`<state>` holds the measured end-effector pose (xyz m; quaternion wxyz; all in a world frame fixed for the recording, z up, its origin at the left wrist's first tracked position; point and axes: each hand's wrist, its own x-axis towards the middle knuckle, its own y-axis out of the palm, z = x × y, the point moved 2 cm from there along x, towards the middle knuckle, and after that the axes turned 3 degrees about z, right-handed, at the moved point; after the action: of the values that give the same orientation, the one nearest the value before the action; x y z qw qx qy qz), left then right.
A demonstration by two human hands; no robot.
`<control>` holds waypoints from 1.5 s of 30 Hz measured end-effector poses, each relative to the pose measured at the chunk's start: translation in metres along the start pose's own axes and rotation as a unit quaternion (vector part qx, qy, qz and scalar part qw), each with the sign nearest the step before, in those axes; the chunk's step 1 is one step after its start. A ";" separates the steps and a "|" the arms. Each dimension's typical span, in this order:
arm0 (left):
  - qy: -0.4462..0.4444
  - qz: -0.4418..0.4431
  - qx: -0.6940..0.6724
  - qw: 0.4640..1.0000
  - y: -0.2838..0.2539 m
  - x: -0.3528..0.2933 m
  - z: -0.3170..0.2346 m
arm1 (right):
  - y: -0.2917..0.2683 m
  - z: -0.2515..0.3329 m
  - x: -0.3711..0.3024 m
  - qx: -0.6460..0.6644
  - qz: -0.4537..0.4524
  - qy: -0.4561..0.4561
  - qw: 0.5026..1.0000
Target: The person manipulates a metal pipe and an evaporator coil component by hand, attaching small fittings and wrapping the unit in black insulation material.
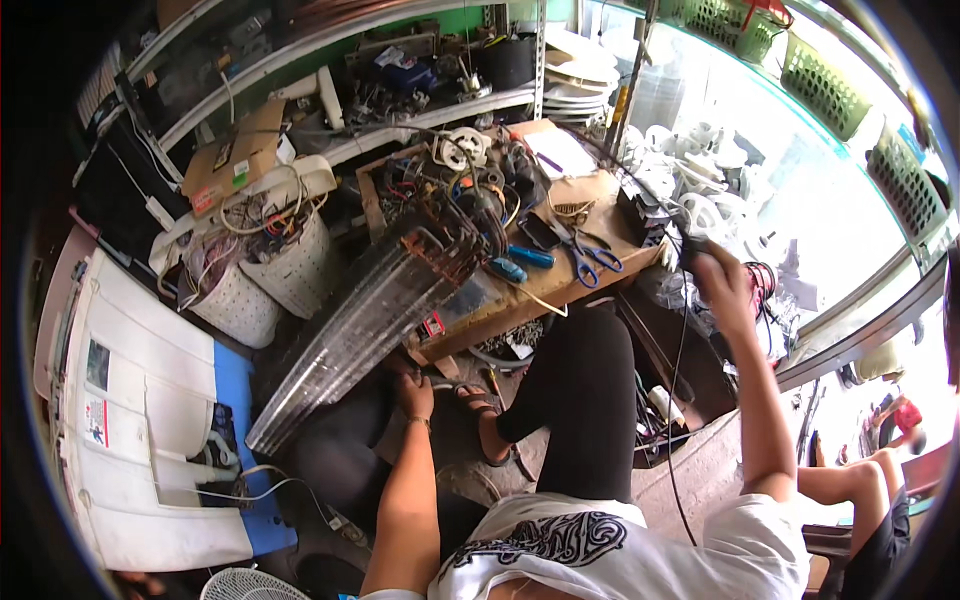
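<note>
My right hand [720,285] is raised at the right of the bench, closed round a black plug-like piece [690,246] with a black cable [679,370] hanging below it. Beside it on the bench corner sits a black box [643,218]. Low by the bench's front edge, my left hand [414,397] has its fingers curled; what they hold, if anything, is hidden. Across my left side leans a long, dark, shiny ribbed housing [350,325], its rusty metal end [432,250] resting on the wooden bench [480,318].
Blue-handled scissors [597,262] and blue-handled tools [530,257] lie on the bench beside tangled wires and motor parts [465,160]. White baskets [295,265] of wires and a white-and-blue panel [170,400] stand left. White plastic parts [705,165] are heaped right. Another person's leg [850,490] shows lower right.
</note>
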<state>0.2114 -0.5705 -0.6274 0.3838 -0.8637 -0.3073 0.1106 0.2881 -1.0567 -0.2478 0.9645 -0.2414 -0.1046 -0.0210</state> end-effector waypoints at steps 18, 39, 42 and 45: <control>-0.019 0.241 -0.002 0.970 -0.050 -0.015 0.008 | 0.162 -0.168 0.156 -0.440 -0.004 -0.159 0.884; 0.069 0.139 0.068 0.986 -0.055 -0.037 -0.029 | 0.236 -0.082 0.335 -0.290 0.018 -0.113 0.950; 0.085 0.177 0.077 0.977 -0.069 -0.042 -0.047 | 0.276 -0.097 0.342 -0.342 0.042 -0.006 0.939; 0.082 0.133 0.086 0.984 -0.080 -0.044 -0.040 | 0.305 -0.106 0.350 -0.289 0.035 0.067 0.954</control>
<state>0.1585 -0.5798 -0.5441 0.4622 -0.8669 -0.1465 0.1159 0.6781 -0.8340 -0.4057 0.8583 -0.5117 -0.0211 -0.0325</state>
